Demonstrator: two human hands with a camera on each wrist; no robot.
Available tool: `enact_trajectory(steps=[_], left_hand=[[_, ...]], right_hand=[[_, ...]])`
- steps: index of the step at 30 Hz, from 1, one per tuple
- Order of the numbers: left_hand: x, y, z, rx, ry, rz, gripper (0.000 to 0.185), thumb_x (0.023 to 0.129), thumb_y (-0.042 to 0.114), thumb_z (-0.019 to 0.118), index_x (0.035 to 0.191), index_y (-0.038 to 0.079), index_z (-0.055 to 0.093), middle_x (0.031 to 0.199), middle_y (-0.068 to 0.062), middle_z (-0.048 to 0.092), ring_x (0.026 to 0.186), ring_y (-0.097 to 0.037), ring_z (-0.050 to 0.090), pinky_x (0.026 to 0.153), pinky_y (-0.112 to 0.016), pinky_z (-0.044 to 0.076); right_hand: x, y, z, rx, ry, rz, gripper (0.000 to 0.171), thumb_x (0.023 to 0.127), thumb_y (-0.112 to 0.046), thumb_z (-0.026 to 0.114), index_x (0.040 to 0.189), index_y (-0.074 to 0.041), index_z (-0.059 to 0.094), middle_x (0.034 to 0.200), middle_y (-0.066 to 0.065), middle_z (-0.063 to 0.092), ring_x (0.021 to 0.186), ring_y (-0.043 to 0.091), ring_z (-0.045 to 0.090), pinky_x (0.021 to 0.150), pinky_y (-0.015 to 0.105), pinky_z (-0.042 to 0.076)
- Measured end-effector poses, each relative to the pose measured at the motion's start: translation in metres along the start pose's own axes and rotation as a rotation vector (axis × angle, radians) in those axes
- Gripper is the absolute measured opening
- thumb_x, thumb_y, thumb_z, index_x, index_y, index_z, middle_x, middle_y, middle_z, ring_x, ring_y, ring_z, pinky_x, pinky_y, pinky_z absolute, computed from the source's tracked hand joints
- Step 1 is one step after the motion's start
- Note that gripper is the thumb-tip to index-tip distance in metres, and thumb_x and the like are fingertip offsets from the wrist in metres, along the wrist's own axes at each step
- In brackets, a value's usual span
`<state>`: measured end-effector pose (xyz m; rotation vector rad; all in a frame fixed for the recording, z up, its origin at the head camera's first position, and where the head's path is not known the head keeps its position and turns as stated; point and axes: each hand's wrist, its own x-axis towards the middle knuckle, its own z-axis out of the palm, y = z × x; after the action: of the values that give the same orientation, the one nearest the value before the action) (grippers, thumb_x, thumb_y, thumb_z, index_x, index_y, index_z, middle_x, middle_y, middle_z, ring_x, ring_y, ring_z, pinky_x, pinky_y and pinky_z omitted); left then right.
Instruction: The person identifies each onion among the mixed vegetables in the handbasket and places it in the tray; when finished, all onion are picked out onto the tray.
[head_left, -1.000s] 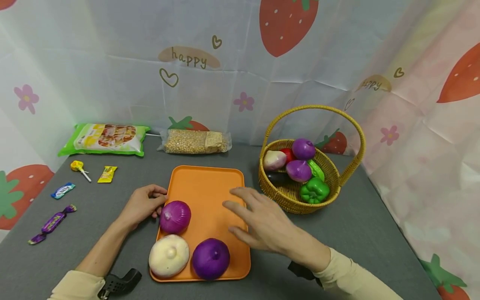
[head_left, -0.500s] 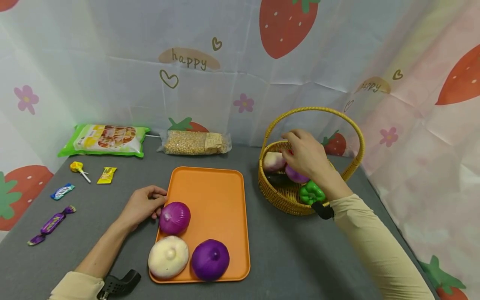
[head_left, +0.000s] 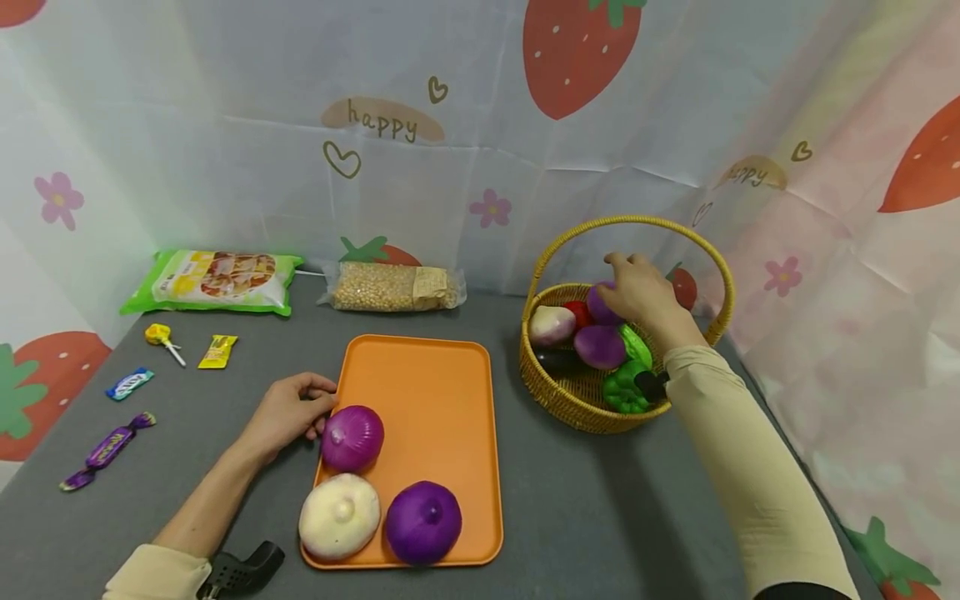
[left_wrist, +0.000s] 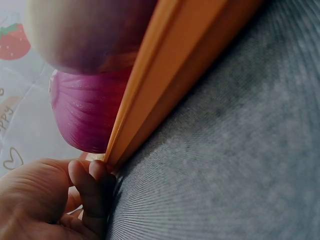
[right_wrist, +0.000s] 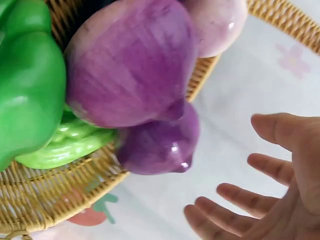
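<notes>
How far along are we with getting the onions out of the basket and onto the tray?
Three onions already sit on the orange tray: a red one, a white one and a purple one. The right hand is open over the far purple onion in the basket, not yet gripping it. The left hand holds the tray's edge. Another purple onion and other vegetables remain.

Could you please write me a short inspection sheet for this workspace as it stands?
Surface: grey table.
Job's things: orange tray with three onions; wicker basket with vegetables.
Clutter: two food bags, sweets at the left.
Grips: left hand holds the tray's edge; right hand, fingers open, reaches over a purple onion in the basket.
Cables: nothing seen.
Surroundings: strawberry-print cloth backdrop.
</notes>
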<state>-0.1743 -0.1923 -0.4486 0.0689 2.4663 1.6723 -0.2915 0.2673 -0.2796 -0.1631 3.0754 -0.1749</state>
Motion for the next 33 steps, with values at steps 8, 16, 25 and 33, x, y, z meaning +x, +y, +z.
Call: enact_trajectory(steps=[8,16,25,33], left_hand=[[-0.001,-0.001,0.0,-0.006,-0.008,0.004,0.036,0.096,0.017,0.06,0.121,-0.008,0.055,0.092,-0.017,0.063,0.057,-0.009,0.057,0.051,-0.024,0.054],[-0.001,0.0,-0.001,-0.005,-0.004,0.006,0.035,0.096,0.016,0.06,0.12,-0.008,0.055,0.089,-0.016,0.063,0.057,-0.009,0.057,0.051,-0.024,0.054],[-0.001,0.001,-0.002,-0.011,-0.003,0.006,0.033,0.096,0.015,0.059,0.12,-0.008,0.056,0.088,-0.015,0.063,0.057,-0.01,0.058,0.051,-0.025,0.054],[0.0,-0.001,-0.002,-0.015,-0.006,0.009,0.031,0.095,0.012,0.059,0.118,-0.009,0.056,0.085,-0.014,0.062,0.057,-0.009,0.057,0.051,-0.025,0.054]], right_hand=[[0.011,0.01,0.01,0.025,-0.176,0.101,0.07,0.098,-0.036,0.046,0.155,-0.005,0.017,0.154,0.038,0.015,0.136,0.058,0.028,0.106,0.071,0.033],[0.016,0.011,0.021,0.006,-0.198,0.068,0.066,0.097,-0.036,0.05,0.15,-0.004,0.028,0.145,0.037,0.029,0.131,0.053,0.038,0.105,0.066,0.038],[0.016,0.008,0.025,0.004,-0.187,0.025,0.058,0.097,-0.027,0.049,0.145,0.001,0.032,0.14,0.037,0.036,0.13,0.052,0.039,0.105,0.064,0.038],[0.015,0.009,0.027,0.008,-0.154,0.036,0.058,0.096,-0.027,0.053,0.144,-0.001,0.032,0.139,0.036,0.037,0.127,0.052,0.042,0.102,0.065,0.04]])
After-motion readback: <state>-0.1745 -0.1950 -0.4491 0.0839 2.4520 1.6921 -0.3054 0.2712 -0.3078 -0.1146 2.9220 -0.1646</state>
